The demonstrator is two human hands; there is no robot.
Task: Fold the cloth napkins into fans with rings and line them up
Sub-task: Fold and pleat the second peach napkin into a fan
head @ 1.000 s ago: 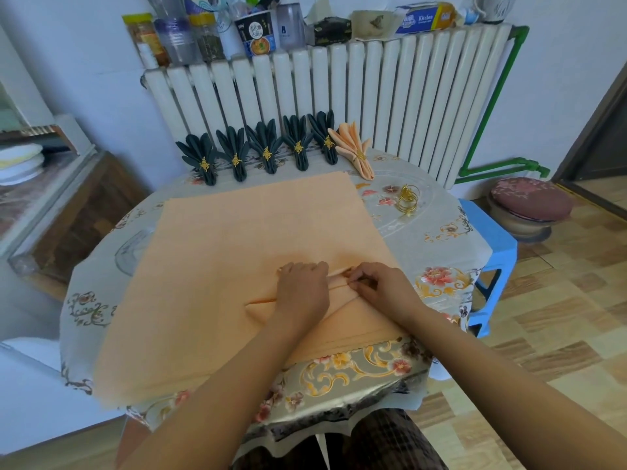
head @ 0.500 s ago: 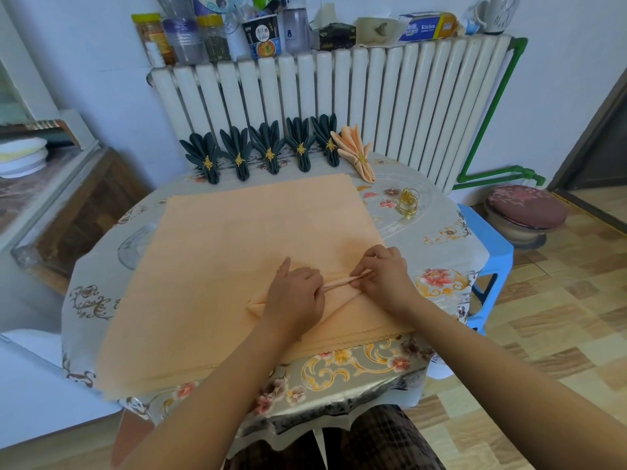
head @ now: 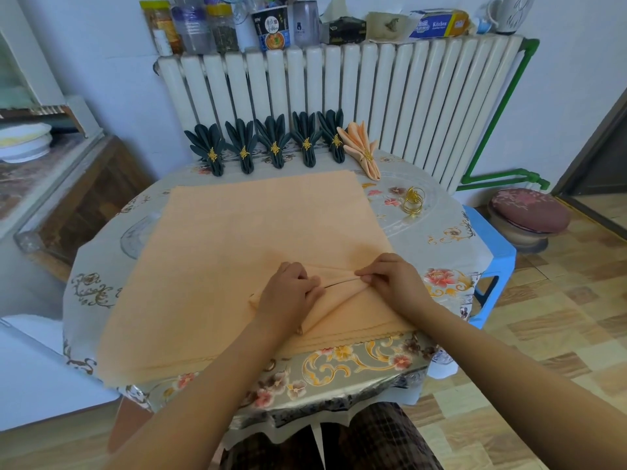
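While the left hand is curling its fingers down onto a raised pleat of the peach napkin, the right hand is pinching the same ridge of cloth between thumb and fingertips, so each grip is grasping the fold and neither is released. Between the two hands the pleat is standing up as a narrow soft crest, with a dark slit of shadow under its edge. Around the hands the napkin is lying flat and square, matte and finely woven, over what look like more peach layers whose edges are showing just below the wrists. Under it the round worktop is wearing a glossy floral cover with gold scrollwork. Beyond the hands, at the far rim, five dark green fan napkins are sitting in a row, each cinched by a gold ring, and a peach fan is leaning just beside the rightmost one. Ahead and right of the right hand, loose gold rings are resting on the cover, wiry and shiny.
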